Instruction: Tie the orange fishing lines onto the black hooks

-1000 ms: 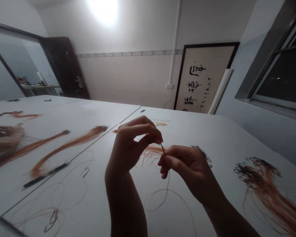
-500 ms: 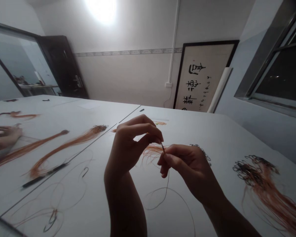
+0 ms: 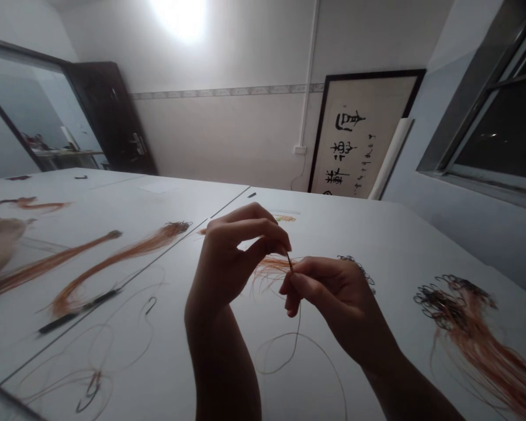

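My left hand (image 3: 239, 251) is arched above the table, its thumb and fingertips pinching the upper end of a thin dark fishing hook (image 3: 290, 261). Most of the hook is hidden in the fingers. Lower and to the right, my right hand (image 3: 333, 289) pinches the other end between thumb and forefinger. A thin brownish fishing line (image 3: 297, 345) hangs from the right fingers and loops on the white table (image 3: 307, 397). Behind the hands lies a bundle of orange line (image 3: 272, 266), with black hooks (image 3: 364, 273) partly showing past the right hand.
At right lies a big bundle of black hooks (image 3: 442, 304) with orange line. Leftward are more orange bundles (image 3: 127, 252), a dark stick-like tool (image 3: 79, 313) and loose hooks with line (image 3: 90, 390). Another person's hand (image 3: 0, 242) is at the far left edge.
My hands and the hook stay almost exactly where they were. At the far left, the other person's hand has shifted and turned.
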